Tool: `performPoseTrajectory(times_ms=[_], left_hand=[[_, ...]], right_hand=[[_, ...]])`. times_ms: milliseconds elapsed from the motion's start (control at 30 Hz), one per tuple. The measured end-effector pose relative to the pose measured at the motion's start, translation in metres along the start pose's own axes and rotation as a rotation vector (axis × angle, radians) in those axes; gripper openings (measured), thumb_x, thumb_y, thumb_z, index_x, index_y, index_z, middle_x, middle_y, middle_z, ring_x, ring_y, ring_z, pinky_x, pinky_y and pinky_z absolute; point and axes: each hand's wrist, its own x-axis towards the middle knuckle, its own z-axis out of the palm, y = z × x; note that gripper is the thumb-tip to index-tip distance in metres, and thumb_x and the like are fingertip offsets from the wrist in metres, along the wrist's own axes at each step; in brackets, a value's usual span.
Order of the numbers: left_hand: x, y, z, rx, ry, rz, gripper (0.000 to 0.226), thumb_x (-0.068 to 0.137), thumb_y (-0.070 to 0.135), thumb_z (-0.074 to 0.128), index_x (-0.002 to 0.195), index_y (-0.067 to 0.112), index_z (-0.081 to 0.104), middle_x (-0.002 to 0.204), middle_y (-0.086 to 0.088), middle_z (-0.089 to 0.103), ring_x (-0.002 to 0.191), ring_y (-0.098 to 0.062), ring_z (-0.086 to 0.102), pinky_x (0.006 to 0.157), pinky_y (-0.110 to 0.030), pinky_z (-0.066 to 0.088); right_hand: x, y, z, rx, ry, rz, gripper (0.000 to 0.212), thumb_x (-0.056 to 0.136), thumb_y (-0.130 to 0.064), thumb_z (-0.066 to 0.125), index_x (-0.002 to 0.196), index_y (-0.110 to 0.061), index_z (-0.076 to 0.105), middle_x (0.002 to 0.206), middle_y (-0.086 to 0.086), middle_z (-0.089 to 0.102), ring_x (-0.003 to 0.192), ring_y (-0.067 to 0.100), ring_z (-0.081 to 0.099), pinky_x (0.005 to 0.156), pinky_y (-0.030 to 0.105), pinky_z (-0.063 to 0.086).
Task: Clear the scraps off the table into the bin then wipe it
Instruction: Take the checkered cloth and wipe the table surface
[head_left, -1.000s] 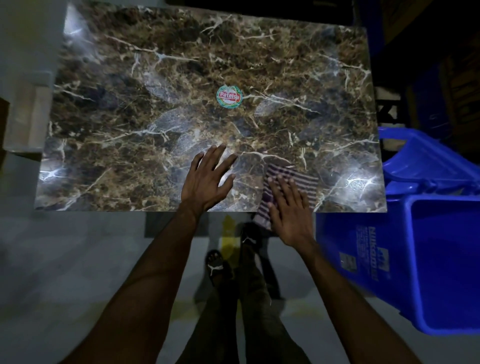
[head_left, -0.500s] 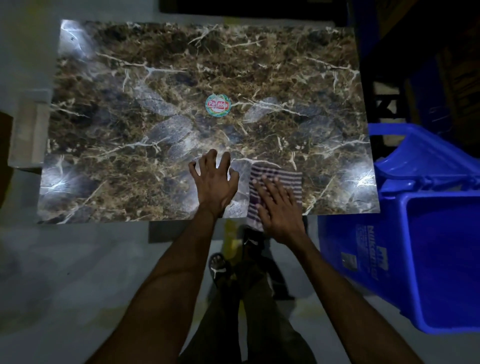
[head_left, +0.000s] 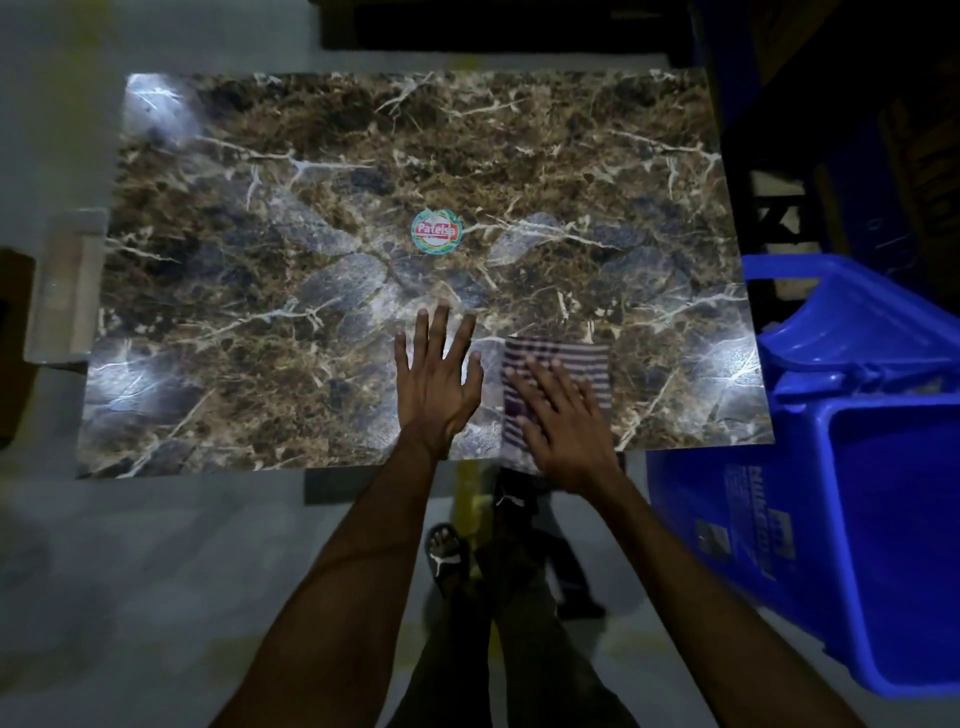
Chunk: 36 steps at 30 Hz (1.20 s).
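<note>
I see a round sticker (head_left: 437, 232) near the middle of the marble-patterned top, green-rimmed with a red band and white lettering that reads something like "Patelsa". Below me the grey floor (head_left: 156, 571) spreads out, dim, with a yellow stripe (head_left: 470, 493) running under the near edge. My feet are in black slide sandals: one sandal (head_left: 447, 564) shows a white logo on its strap, the other sits just ahead, half in shadow. My dark trousers (head_left: 519, 649) fill the lower centre. Off to my left a pale, blocky ledge (head_left: 67, 286) sits just beside the short edge. Beyond the far right corner, dark furniture (head_left: 779, 218) stands in gloom, too murky to make out.
</note>
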Motion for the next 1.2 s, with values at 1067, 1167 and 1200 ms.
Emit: performPoseTrajectory(times_ms=[1067,1167,1200], left_hand=[[0.002,0.002,-0.004,0.018,-0.012,-0.010,0.060,0.109,0.046,0.038,0.164,0.041,0.015,0.174,0.005,0.005,0.161,-0.018,-0.002,0.126,-0.058,0.005],[0.002,0.003,-0.004,0.013,-0.011,-0.009,0.060,0.108,0.045,0.039,0.164,0.041,0.016,0.174,0.005,0.005,0.161,-0.019,-0.002,0.126,-0.058,0.006],[0.002,0.003,-0.004,0.015,-0.008,-0.009,0.061,0.108,0.045,0.039,0.164,0.041,0.016,0.174,0.005,0.005,0.161,-0.019,-0.001,0.126,-0.058,0.006]], right_hand=[[0.037,0.012,-0.009,-0.003,0.017,0.001,0.060,0.109,-0.050,0.026,0.166,-0.038,0.009,0.175,-0.003,0.005,0.162,0.023,0.000,0.129,0.051,0.010],[0.012,0.045,-0.019,0.021,-0.003,0.119,0.060,0.109,-0.051,0.025,0.164,-0.046,0.003,0.175,-0.007,0.003,0.162,0.021,0.003,0.128,0.053,0.013],[0.016,0.055,-0.024,0.033,0.016,0.145,0.059,0.109,-0.051,0.025,0.165,-0.044,0.006,0.175,-0.006,0.004,0.162,0.022,0.003,0.127,0.054,0.014]])
